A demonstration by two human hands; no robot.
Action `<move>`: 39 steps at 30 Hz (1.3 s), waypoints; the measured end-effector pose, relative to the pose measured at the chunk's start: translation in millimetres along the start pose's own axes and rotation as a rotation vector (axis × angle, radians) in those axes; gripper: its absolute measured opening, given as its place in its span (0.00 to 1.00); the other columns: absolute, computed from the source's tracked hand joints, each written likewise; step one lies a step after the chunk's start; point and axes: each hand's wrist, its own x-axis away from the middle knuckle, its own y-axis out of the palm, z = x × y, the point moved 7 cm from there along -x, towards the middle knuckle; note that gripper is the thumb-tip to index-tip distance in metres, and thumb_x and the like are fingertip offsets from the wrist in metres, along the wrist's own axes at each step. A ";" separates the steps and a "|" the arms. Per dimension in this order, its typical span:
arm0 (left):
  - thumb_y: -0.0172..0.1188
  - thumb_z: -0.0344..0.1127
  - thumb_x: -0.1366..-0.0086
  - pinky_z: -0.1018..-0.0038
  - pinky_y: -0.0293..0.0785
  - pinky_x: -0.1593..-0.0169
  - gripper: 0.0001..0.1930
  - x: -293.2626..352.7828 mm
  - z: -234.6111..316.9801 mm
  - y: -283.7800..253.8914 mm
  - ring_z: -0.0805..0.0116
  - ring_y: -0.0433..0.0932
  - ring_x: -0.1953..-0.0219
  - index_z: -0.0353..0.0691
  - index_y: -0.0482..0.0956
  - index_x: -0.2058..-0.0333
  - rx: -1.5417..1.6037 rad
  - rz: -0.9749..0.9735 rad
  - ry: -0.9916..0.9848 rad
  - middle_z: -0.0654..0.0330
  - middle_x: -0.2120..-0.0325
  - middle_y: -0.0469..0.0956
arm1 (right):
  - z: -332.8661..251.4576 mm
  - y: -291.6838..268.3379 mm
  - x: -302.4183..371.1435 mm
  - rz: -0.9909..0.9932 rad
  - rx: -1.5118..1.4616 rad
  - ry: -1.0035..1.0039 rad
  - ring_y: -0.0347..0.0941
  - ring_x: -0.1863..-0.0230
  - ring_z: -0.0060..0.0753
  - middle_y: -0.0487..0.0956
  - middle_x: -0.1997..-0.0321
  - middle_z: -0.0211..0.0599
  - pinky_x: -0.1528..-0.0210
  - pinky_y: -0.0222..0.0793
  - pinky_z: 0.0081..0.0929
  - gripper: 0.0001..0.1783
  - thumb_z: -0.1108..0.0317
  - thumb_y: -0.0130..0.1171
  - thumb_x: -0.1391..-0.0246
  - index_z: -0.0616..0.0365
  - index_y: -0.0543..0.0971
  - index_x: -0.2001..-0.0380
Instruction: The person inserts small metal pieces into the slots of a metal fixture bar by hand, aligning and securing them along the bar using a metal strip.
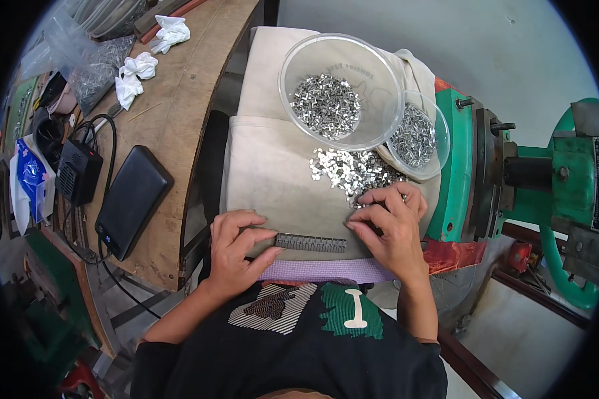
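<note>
A dark grey slotted strip [311, 243] lies crosswise on the beige cloth, close in front of me. My left hand [238, 245] pinches its left end between thumb and fingers. Just above and past the strip's right end is my right hand [394, 223], its thumb and fingertips drawn together; whatever they hold is too small to make out. Beyond that hand, loose shiny metal pieces [354, 174] spread in a pile on the cloth. A large clear tub [379, 86] with small metal parts stands behind the pile, and a smaller clear tub [439, 149] of similar parts sits beside it.
On the left, a wooden table [173, 126] carries a black power bank [134, 201], a black adapter [78, 173] with cables, crumpled tissues [136, 70] and a plastic bag of metal parts [101, 73]. A green machine [456, 179] with a handwheel stands close on the right.
</note>
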 end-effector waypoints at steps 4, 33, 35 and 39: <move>0.75 0.32 0.54 0.62 0.66 0.49 0.16 0.2 -0.4 -0.7 0.56 0.73 0.52 0.43 0.83 0.65 0.002 -0.001 -0.007 0.59 0.57 0.76 | 1.8 -1.8 12.3 0.034 -0.146 0.078 0.66 0.49 0.38 0.80 0.59 0.23 0.44 0.54 0.38 0.10 0.70 0.73 0.63 0.50 0.86 0.72; 0.74 0.33 0.54 0.62 0.66 0.49 0.16 -0.6 -0.1 -0.2 0.56 0.72 0.51 0.44 0.82 0.64 -0.001 -0.005 0.004 0.60 0.57 0.75 | -40.1 11.6 28.6 0.128 0.015 -0.004 0.68 0.53 0.32 0.78 0.60 0.15 0.48 0.49 0.38 0.11 0.67 0.74 0.63 0.44 0.85 0.72; 0.74 0.33 0.54 0.62 0.66 0.49 0.16 -0.7 0.1 0.1 0.56 0.72 0.51 0.44 0.82 0.65 0.002 -0.005 0.001 0.60 0.57 0.75 | -40.0 10.7 29.7 0.138 0.024 -0.001 0.68 0.53 0.32 0.78 0.60 0.15 0.48 0.49 0.38 0.11 0.66 0.74 0.63 0.43 0.86 0.72; 0.74 0.33 0.54 0.62 0.66 0.49 0.15 -0.5 0.2 -0.2 0.56 0.72 0.51 0.43 0.82 0.65 0.006 -0.003 -0.009 0.60 0.57 0.75 | -34.6 -0.2 34.1 0.153 0.008 0.035 0.68 0.53 0.33 0.79 0.61 0.15 0.48 0.50 0.38 0.11 0.65 0.75 0.63 0.42 0.87 0.71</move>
